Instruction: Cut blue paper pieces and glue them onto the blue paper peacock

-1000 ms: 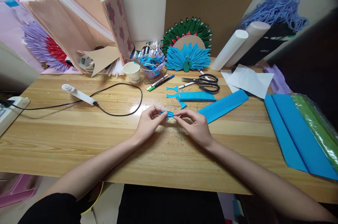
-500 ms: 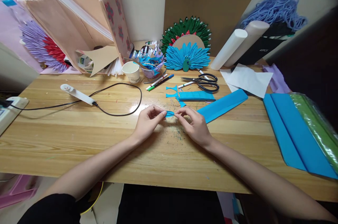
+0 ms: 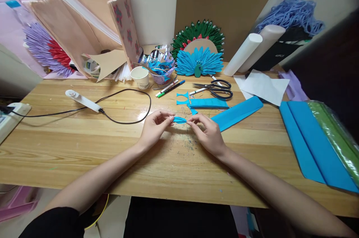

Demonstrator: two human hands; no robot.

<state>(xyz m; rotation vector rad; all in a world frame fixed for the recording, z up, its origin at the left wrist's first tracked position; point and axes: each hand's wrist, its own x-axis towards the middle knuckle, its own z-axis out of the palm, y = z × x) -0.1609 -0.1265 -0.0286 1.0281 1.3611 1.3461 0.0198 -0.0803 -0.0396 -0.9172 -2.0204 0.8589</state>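
Observation:
Between my hands a small blue paper petal [image 3: 180,120] is stretched sideways above the table, with creases running along it. My left hand [image 3: 155,127] pinches its left end. The right end tapers to a point between the thumb and finger of my right hand [image 3: 207,132]. Just beyond lie a folded blue paper strip [image 3: 209,102], a blue offcut with a round cutout [image 3: 182,98] and a longer blue paper strip [image 3: 238,113]. Black-handled scissors [image 3: 215,88] rest behind them.
At the back stand a blue paper peacock [image 3: 198,64], a paper cup [image 3: 140,77] and a bowl of scraps [image 3: 161,75]. A white glue gun [image 3: 83,101] with a looped black cord lies left. Large blue paper sheets [image 3: 316,142] lie right, near white rolls [image 3: 244,54].
My left hand has shifted slightly left, so more of the blue petal shows between my hands. My right hand keeps its pinch in nearly the same place.

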